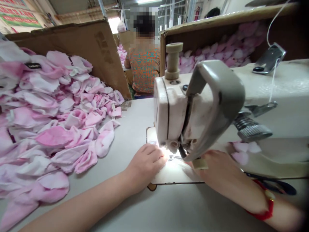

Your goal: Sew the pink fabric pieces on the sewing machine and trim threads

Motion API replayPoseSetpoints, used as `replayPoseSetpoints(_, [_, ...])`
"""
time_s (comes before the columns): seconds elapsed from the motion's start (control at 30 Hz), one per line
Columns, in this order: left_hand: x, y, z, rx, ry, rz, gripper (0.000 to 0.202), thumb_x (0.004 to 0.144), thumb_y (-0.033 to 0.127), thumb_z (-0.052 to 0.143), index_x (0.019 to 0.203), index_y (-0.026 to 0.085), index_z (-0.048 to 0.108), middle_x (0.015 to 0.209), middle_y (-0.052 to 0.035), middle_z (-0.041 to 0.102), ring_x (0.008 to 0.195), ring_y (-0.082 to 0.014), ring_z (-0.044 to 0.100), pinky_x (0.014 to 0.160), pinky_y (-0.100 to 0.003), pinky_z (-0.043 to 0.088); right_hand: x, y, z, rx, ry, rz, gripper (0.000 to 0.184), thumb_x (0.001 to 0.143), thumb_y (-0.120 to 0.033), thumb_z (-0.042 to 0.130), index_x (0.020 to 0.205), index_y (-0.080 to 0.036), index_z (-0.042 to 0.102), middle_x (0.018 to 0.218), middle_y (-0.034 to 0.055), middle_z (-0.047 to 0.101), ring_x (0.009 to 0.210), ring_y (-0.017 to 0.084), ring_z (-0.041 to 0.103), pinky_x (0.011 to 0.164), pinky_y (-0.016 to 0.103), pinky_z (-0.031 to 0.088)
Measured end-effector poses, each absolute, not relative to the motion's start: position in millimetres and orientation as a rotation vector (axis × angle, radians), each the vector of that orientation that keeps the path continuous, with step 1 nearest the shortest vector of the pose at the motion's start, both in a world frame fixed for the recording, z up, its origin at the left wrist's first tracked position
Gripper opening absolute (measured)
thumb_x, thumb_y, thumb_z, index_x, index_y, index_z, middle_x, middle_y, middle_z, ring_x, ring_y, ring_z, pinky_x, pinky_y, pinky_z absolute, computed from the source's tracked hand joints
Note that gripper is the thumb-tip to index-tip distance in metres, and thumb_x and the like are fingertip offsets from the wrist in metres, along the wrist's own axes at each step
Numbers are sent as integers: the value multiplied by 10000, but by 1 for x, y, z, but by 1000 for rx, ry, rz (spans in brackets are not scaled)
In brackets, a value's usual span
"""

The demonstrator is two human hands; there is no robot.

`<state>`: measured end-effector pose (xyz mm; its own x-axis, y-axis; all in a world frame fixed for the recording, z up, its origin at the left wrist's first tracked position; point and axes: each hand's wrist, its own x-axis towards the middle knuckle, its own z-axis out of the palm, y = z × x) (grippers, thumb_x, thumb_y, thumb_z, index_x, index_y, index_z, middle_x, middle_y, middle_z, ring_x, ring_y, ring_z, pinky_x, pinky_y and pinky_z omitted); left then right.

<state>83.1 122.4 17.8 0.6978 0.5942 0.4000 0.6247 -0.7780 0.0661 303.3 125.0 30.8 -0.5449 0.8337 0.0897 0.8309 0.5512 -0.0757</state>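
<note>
A white sewing machine [166, 109] stands in front of me, its lamp glaring over the needle area and washing out what lies there. On the metal plate [173, 175], to the left of the needle area, my left hand [147, 162] rests with its fingers closed and pressed down. Whatever they pinch is hidden. My right hand [217, 169], with a red bracelet at the wrist, reaches in from the right. Its fingertips are behind the grey curved lever [224, 93] and the machine head. A thin metal piece [175, 157] shows between the hands; its kind is unclear.
A large heap of pink and white cloth pieces [58, 122] covers the left side of the table. Dark-handled scissors [275, 184] lie by my right wrist. Small pink pieces [243, 148] sit behind it. Cardboard [106, 58] stands at the back; beyond sits a person [145, 67].
</note>
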Motion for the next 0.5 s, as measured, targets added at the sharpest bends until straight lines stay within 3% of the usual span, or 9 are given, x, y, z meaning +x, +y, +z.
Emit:
replayPoseSetpoints(0.1, [84, 118, 21, -2802, -958, -681, 195, 862, 151, 361, 936, 162, 541, 796, -27, 584, 773, -155, 488, 688, -290, 417, 302, 123, 29, -1444, -2681, 13, 290, 835, -210, 351, 620, -197, 546, 550, 19, 596, 443, 124, 503, 442, 271, 235])
replayPoseSetpoints(0.27, [87, 118, 18, -2782, -1059, -510, 170, 850, 154, 405, 957, 145, 536, 931, -54, 567, 877, -183, 486, 754, -319, 419, 300, 127, 32, -1569, -2640, 32, 228, 827, -256, 381, 763, -211, 595, 595, 21, 615, 514, 154, 539, 468, 270, 272])
replayPoseSetpoints(0.5, [87, 112, 20, -2733, -960, -455, 224, 837, 90, 357, 1008, 109, 500, 912, -71, 578, 857, -193, 504, 708, -323, 441, 301, 125, 34, -1506, -2710, 14, 274, 830, -228, 357, 647, -203, 558, 540, 17, 584, 483, 151, 522, 444, 270, 223])
